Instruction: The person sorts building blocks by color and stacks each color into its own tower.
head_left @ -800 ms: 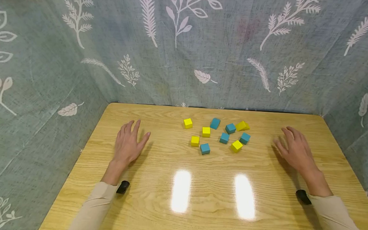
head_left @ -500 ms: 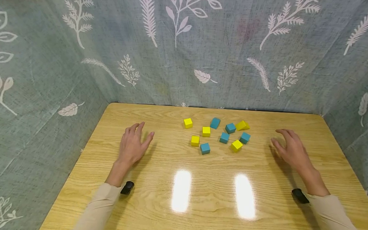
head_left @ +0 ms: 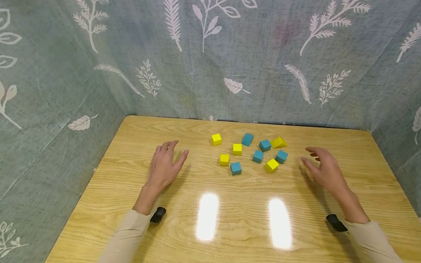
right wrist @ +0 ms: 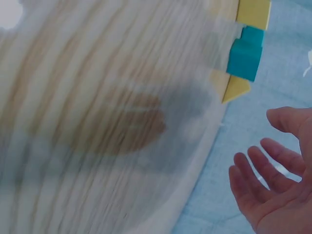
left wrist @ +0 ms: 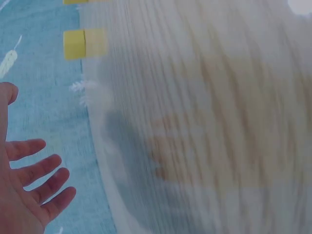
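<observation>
Several small blocks lie scattered on the wooden table (head_left: 250,198). A yellow cube (head_left: 216,139) is at the far left of the group, and another yellow cube (head_left: 224,159) is nearest my left hand (head_left: 165,167), which hovers left of them with fingers spread. A blue cube (head_left: 236,168) sits at the front. On the right side are a blue cube (head_left: 281,156), a yellow cube (head_left: 272,165) and a yellow triangular block (head_left: 278,142). My right hand (head_left: 324,170) hovers to their right, fingers loosely bent, holding nothing. The left wrist view shows a yellow cube (left wrist: 74,44) beyond the left hand.
A patterned grey-blue cloth (head_left: 198,86) with white leaves hangs behind the table and along both sides. Two bright reflections shine on the tabletop in front of the blocks. A small black device (head_left: 158,215) sits at the left wrist, a similar device (head_left: 336,223) at the right.
Both hands have moved inward toward the blocks, the left going right and the right going left. The blocks keep their places on the table.
</observation>
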`<state>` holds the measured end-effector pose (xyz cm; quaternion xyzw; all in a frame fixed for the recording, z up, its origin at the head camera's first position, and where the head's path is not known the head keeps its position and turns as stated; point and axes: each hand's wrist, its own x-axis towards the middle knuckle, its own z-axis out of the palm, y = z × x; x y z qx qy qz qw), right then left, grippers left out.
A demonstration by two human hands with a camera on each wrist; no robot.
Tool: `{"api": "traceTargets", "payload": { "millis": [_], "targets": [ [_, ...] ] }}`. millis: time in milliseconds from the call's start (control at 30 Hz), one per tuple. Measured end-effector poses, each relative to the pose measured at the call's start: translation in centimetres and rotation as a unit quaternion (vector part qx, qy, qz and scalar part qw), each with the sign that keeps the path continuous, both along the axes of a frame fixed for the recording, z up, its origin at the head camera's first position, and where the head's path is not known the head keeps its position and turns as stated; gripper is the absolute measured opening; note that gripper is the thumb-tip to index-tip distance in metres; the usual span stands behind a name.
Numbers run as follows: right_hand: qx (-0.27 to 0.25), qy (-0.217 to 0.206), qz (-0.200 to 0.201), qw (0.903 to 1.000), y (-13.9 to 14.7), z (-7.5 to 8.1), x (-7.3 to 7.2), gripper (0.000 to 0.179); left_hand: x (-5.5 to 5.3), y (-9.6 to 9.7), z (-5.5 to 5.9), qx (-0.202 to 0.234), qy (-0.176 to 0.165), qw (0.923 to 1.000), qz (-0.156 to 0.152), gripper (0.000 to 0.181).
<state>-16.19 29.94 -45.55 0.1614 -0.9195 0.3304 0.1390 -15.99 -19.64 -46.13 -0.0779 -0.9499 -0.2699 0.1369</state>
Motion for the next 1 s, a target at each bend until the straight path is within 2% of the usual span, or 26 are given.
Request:
{"api": "traceTargets", "payload": {
  "millis": [633, 867, 1000],
  "targets": [
    [-0.061, -0.032, 0.030, 0.9972, -4.0, 0.4, 0.1, 0.032, 0.7, 4.5, 0.1, 0.046, -0.001, 0.9986, -0.027, 0.055],
    [-0.070, -0.016, 0.053, 0.9960, -5.6, -0.1, -0.2, 0.028, 0.8, 5.9, 0.0, 0.051, 0.025, 0.9973, -0.046, 0.050],
    [-0.072, -0.006, 0.067, 0.9951, -6.3, -0.3, -0.4, 0.028, 0.9, 6.7, -0.1, 0.053, 0.026, 0.9967, -0.056, 0.049]
  ]
}}
